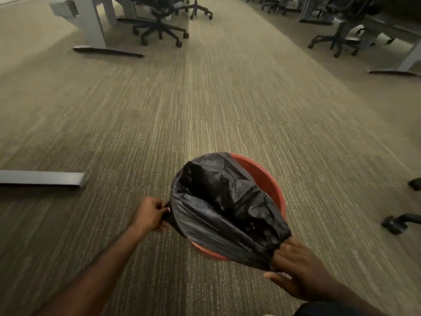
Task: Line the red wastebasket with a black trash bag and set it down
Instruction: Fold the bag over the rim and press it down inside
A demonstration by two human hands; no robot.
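A round red wastebasket is seen from above at the lower middle, over the carpet. A black trash bag lies in its mouth and is stretched over the left and near rim; the far right rim is bare red. My left hand pinches the bag's edge at the basket's left side. My right hand grips a bunched part of the bag at the near right rim. Whether the basket rests on the floor or hangs in my hands is unclear.
Striped grey-green carpet runs ahead as a wide aisle. Desk legs and feet stand at the left and far left. Black office chairs sit at the back; chair casters poke in at the right.
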